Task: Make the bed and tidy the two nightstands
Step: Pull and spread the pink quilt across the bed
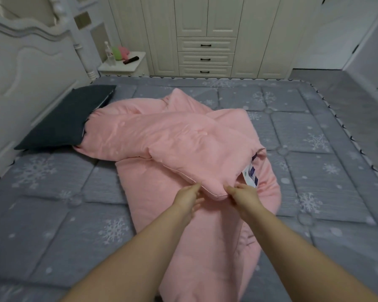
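Two hands, left hand (189, 196) and right hand (243, 196), pinch a corner of the crumpled pink quilt (172, 136) at mid-frame on the bed (52, 214), likely next spreading it flat.

Dim, even, cool indoor light with no glare and only soft shadows; the wide lens bows lines near the edges. Everything looks slightly soft and smeared.

Quilt (183, 138) on mattress (303, 131), right of pillow (63, 118)
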